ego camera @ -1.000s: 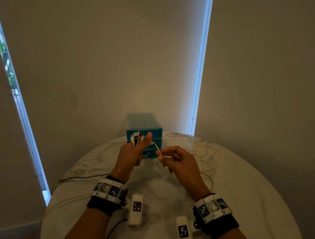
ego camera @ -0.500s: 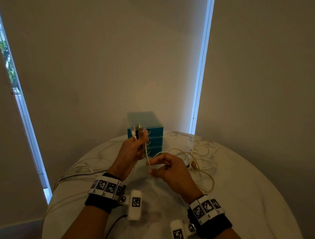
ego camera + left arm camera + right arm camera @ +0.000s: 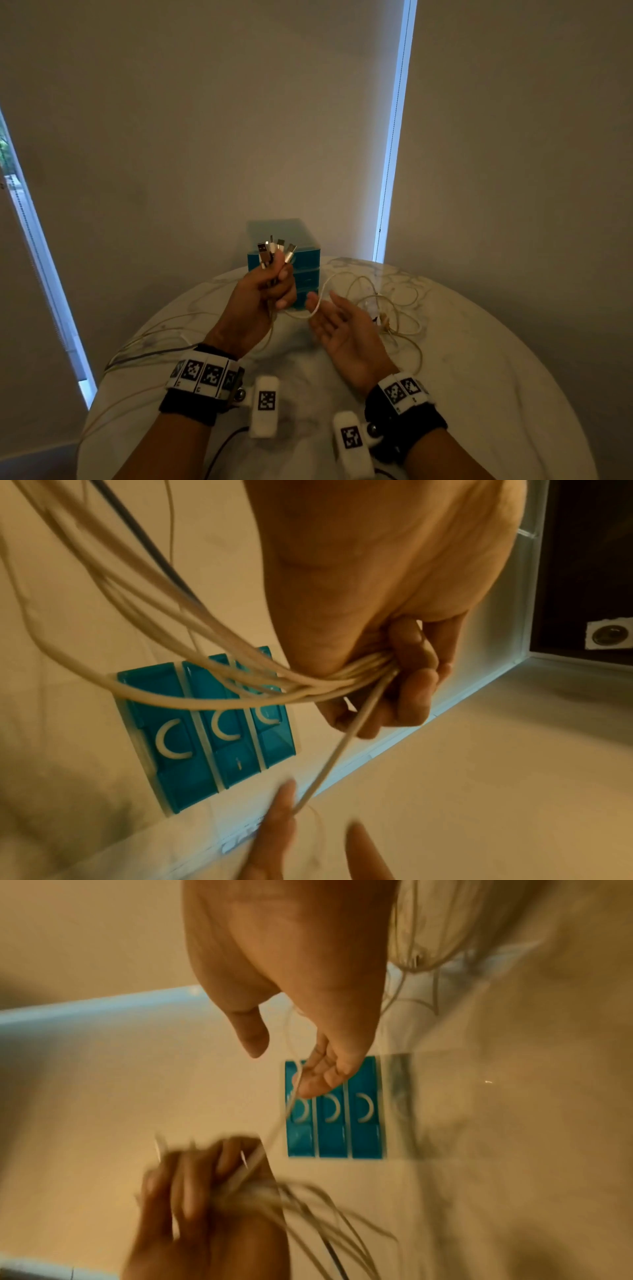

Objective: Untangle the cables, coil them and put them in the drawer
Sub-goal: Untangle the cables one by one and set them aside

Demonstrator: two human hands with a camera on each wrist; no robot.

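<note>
My left hand (image 3: 282, 281) is raised in front of the teal drawer unit (image 3: 306, 270) and grips a bundle of pale cables (image 3: 342, 680), their plugs (image 3: 275, 250) sticking up above the fist. My right hand (image 3: 323, 303) is beside it, palm up with straight fingers. One white cable (image 3: 317, 305) runs from the left fist across the right fingertips (image 3: 308, 1085) and on to a loose tangle (image 3: 394, 301) on the round marble table (image 3: 479, 359). All three drawers (image 3: 205, 729) are closed.
More cable strands (image 3: 154, 342) trail from my left hand over the table's left edge. The drawer unit stands at the table's far edge near the wall. A bright window strip (image 3: 394, 137) runs down behind it.
My right hand has let go of the white cable it pinched and turned palm up with fingers straight. The left hand has lifted a little, with more plugs fanned above it.
</note>
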